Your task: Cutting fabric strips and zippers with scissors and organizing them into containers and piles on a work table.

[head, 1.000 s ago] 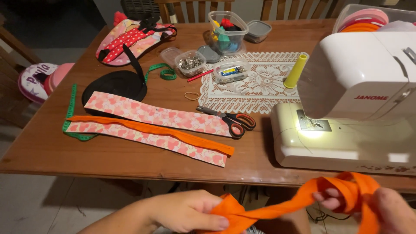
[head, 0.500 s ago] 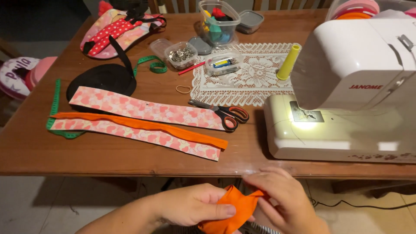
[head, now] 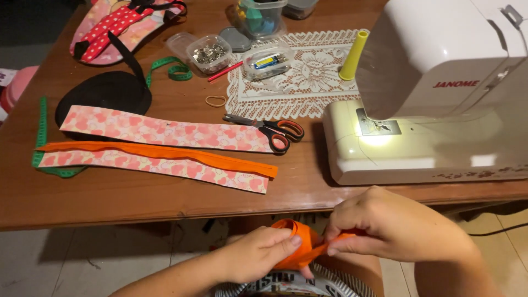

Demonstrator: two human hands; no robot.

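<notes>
- Orange fabric strip [head: 301,242] is pinched below the table [head: 165,192] edge by left hand [head: 258,254] and right hand [head: 385,228], both closed on it.
- Soft, light, limp cloth is judged best gripped at folded edges.

Wooden surface [head: 137,198] bearing, at right, a white sewing machine [head: 434,93] beside a lace doily [head: 308,77] that carries a yellow thread cone [head: 353,55]. At left lie two pink patterned fabric strips [head: 165,129], an orange strip [head: 165,154] between them, a green measuring tape [head: 41,137] and black fabric [head: 104,93]. Orange-handled scissors [head: 275,129] rest on the upper strip's right end, just left of the machine.
</notes>
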